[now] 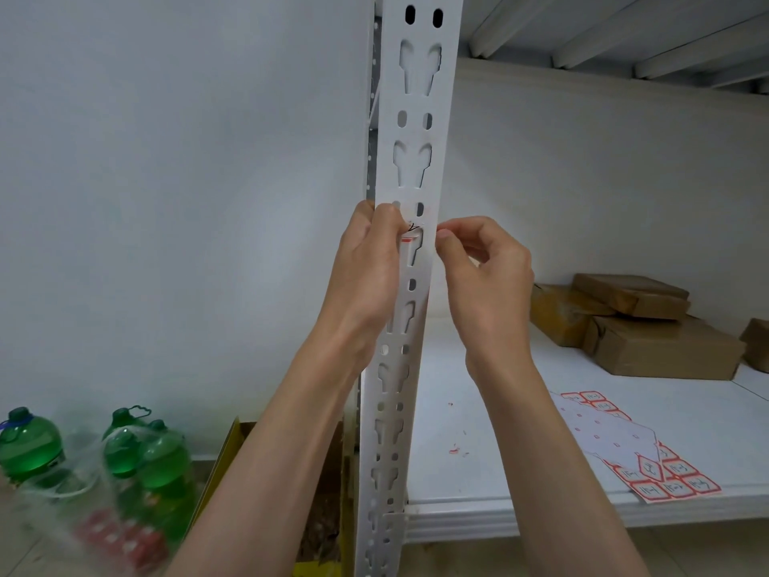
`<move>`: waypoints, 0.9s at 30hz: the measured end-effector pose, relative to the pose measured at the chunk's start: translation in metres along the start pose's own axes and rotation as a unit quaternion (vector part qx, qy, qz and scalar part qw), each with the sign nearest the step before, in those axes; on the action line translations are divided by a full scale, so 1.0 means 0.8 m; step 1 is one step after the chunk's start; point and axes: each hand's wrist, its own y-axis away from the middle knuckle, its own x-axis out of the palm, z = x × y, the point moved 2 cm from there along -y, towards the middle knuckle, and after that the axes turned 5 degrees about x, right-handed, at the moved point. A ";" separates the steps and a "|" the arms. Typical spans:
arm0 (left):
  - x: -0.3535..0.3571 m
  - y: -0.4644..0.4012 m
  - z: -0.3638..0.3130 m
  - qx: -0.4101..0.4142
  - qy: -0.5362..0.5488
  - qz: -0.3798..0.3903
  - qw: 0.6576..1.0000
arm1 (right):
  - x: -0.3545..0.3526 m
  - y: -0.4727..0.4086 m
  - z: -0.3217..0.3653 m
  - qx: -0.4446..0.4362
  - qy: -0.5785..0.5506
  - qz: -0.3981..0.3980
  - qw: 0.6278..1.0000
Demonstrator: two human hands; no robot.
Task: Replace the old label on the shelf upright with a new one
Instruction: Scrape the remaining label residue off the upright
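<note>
A white perforated shelf upright (416,118) runs down the middle of the view. Partway down it sits a small white label (410,237) with a red border and black handwriting, partly peeled and curled. My left hand (368,268) wraps the upright's left edge, its thumb and fingertips pinching the label. My right hand (482,268) hovers at the upright's right edge, thumb and forefinger pinched close together; whether they hold a scrap I cannot tell. A sheet of red-bordered labels (636,451) lies on the white shelf (520,410) at the lower right.
Brown wrapped parcels (649,326) are stacked at the back right of the shelf. Small red label scraps (454,451) lie on the shelf near the upright. Green bottles (137,456) in plastic wrap stand on the floor at lower left, beside a yellow carton (224,460).
</note>
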 end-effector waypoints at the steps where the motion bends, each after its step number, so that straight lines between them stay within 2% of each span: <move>1: 0.000 0.001 -0.002 -0.001 0.006 0.005 1.000 | 0.000 0.000 0.002 0.002 -0.005 0.001 1.000; 8: -0.003 0.002 -0.005 -0.013 0.022 0.008 1.000 | 0.005 0.002 0.012 0.061 -0.120 0.034 0.990; 14: -0.004 -0.002 0.001 -0.019 0.022 0.000 1.000 | 0.011 0.006 0.012 0.081 -0.134 0.041 0.987; 19: -0.010 -0.001 0.005 -0.014 0.023 0.032 0.999 | 0.011 0.007 0.014 0.084 -0.148 0.037 0.985; 21: -0.016 -0.001 0.008 -0.010 0.034 0.065 0.997 | 0.008 0.009 0.016 0.065 -0.150 0.017 0.986; 24: -0.026 -0.002 0.009 0.016 0.054 0.085 0.995 | -0.001 0.011 0.022 -0.014 -0.138 -0.042 0.989; 27: -0.035 -0.005 0.003 0.095 -0.004 0.034 0.995 | -0.009 0.011 0.025 -0.111 -0.091 -0.063 0.988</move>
